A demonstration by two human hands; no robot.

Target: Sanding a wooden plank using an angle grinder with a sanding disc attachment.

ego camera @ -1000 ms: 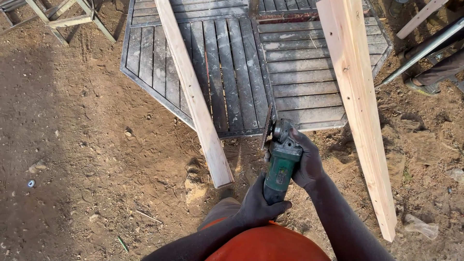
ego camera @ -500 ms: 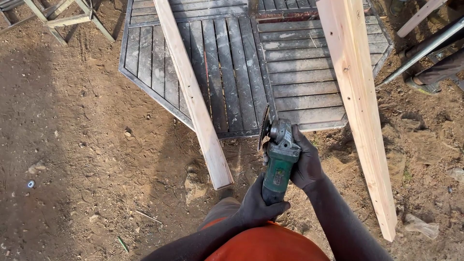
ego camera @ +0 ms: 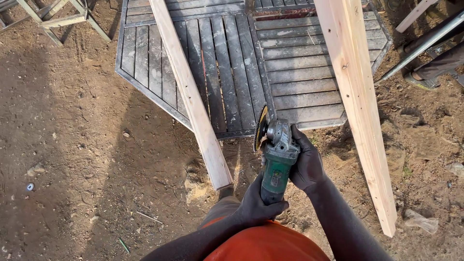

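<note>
The green angle grinder sits just below the middle of the view, held upright-ish in both hands with its grey metal head pointing toward twelve o'clock. The left hand is wrapped tight around the tail end of the green body at about six o'clock from the tool's head, fingers curled closed around the handle. The right hand grips the tool at three o'clock of the head, palm pressed against the side of the body and fingers folded shut around it. The grinding disc stands on edge at ten o'clock of the head, its rim just at the lower edge of a dark slatted wooden panel that lies flat on the dirt; whether the disc touches the panel cannot be told. A pale wooden plank runs from twelve o'clock down to its cut end near the left of the grinder, lying across the panel and onto the ground. A second, wider pale plank slants from the top of the view down to four o'clock, passing just to the right of the right hand. An orange garment fills the bottom edge at six o'clock. Brown dirt ground spreads out to nine o'clock, and a metal pipe slants across at two o'clock.
</note>
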